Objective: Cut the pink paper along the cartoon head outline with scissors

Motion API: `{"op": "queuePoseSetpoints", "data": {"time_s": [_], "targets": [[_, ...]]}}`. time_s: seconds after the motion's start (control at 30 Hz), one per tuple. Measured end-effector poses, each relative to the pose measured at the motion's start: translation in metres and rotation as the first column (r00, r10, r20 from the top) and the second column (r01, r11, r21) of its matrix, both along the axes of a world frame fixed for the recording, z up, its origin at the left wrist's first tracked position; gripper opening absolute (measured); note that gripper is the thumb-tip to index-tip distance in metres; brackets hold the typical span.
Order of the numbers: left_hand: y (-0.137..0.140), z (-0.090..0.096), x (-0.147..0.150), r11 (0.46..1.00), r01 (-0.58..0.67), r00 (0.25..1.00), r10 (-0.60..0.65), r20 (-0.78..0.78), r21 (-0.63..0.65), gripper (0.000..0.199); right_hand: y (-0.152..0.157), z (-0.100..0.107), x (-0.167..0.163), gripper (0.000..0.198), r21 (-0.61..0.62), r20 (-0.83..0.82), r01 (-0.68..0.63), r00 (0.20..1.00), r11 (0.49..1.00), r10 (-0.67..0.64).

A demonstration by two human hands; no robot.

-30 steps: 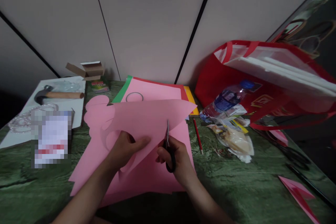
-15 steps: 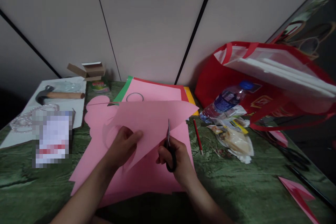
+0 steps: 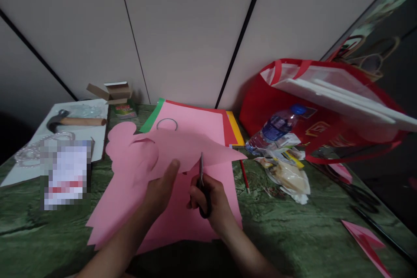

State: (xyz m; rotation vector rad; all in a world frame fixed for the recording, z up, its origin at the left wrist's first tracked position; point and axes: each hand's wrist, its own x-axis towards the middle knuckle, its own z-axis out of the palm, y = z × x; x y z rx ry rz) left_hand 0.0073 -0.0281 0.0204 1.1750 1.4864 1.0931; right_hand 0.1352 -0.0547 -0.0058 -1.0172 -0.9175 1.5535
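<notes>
My left hand (image 3: 163,186) grips a piece of pink paper (image 3: 182,145), its thumb pressed on top and the other fingers mostly hidden. In my right hand (image 3: 211,197) is a pair of scissors (image 3: 201,178) with dark handles, fingers wrapped round them. The blades point up and meet the near edge of the held paper, whose right end narrows to a point. Below both hands lie more pink sheets (image 3: 192,226). A pink cut-out with rounded lobes (image 3: 121,139) rests at the left of the stack.
Left are a hammer (image 3: 81,121), bead strings (image 3: 42,150), a blurred-out item (image 3: 67,173) and a small box (image 3: 122,106). Right are a red pencil (image 3: 245,176), a water bottle (image 3: 276,128), a plastic packet (image 3: 289,178) and a red bag (image 3: 260,95). Coloured sheets (image 3: 234,126) lie behind.
The held paper has turned and dropped, its pointed right end now lower. My left hand has shifted slightly right and down; the scissors have moved slightly left.
</notes>
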Motion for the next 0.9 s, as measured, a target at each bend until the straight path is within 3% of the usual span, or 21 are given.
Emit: {"op": "queuePoseSetpoints", "data": {"time_s": [0.17, 0.27, 0.43, 0.6, 0.9], "targets": [[0.001, 0.01, 0.01, 0.991, -0.071, 0.992, 0.082, -0.098, 0.112, 0.025, 0.0, 0.0, -0.002, 0.022, 0.002, -0.005, -0.002, 1.0, 1.0, 0.002], [-0.003, 0.012, 0.014, 0.989, -0.125, 0.98, 0.136, -0.148, 0.084, 0.019, 0.001, 0.002, 0.0, 0.023, 0.014, -0.011, 0.007, 1.0, 1.0, -0.007], [-0.007, 0.005, 0.016, 0.989, -0.111, 0.985, 0.123, -0.119, 0.098, 0.031, 0.003, 0.005, 0.004, 0.027, 0.015, 0.007, 0.031, 1.0, 0.999, -0.031], [-0.013, 0.002, 0.019, 0.972, -0.233, 0.949, 0.237, -0.207, 0.044, 0.047, 0.003, 0.004, 0.006, 0.028, 0.015, 0.037, 0.038, 0.999, 0.999, -0.038], [-0.017, -0.001, 0.022, 0.964, -0.26, 0.934, 0.263, -0.242, 0.047, 0.054, 0.003, 0.007, 0.007, 0.028, 0.019, 0.038, 0.046, 0.998, 0.999, -0.047]]}}
